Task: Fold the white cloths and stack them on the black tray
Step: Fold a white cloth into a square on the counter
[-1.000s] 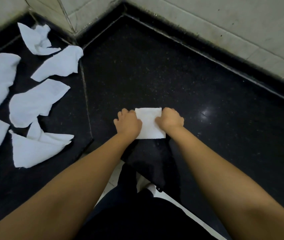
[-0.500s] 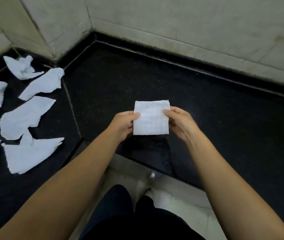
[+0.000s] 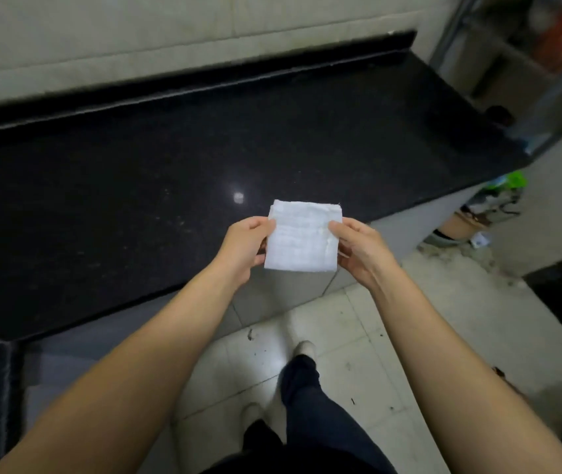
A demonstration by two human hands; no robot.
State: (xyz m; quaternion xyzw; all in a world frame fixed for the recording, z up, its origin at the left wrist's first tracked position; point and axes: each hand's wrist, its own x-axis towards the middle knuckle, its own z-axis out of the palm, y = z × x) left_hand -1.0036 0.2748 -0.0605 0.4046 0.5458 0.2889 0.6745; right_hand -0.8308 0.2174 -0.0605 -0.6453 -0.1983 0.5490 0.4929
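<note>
A small white cloth, folded into a neat square, is held up in the air above the front edge of the black stone counter. My left hand pinches its left edge with thumb on top. Its right edge is pinched by my right hand in the same way. No black tray is in view, and the other loose cloths are out of frame.
A pale tiled wall runs behind the counter. The counter ends at the right, where a metal shelf and floor clutter stand. Below are white floor tiles and my legs.
The folded cloth was lifted off the counter by both hands. My view has swung right, so the pile of unfolded cloths on the left has left the frame.
</note>
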